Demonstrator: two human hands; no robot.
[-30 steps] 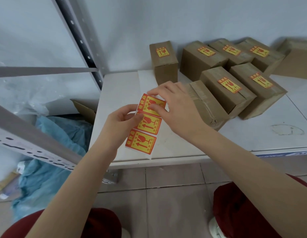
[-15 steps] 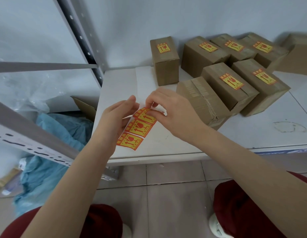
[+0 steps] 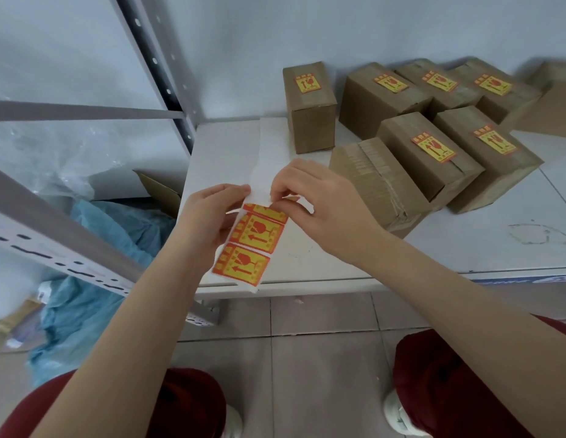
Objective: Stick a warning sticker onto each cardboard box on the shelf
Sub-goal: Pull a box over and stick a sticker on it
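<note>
Yellow warning stickers already sit on six cardboard boxes [image 3: 430,153] on the shelf [image 3: 465,248]. The near box [image 3: 373,181] has none. The left hand [image 3: 209,216] holds the sticker strip [image 3: 247,245], hanging long-ways toward the floor. The right hand [image 3: 319,203] pinches its top sticker [image 3: 272,211], peeling.

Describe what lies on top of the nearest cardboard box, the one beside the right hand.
The nearest box shows only bare cardboard and tape on top, no warning sticker. Its near left corner is covered by the right hand, so that part cannot be checked.
</note>
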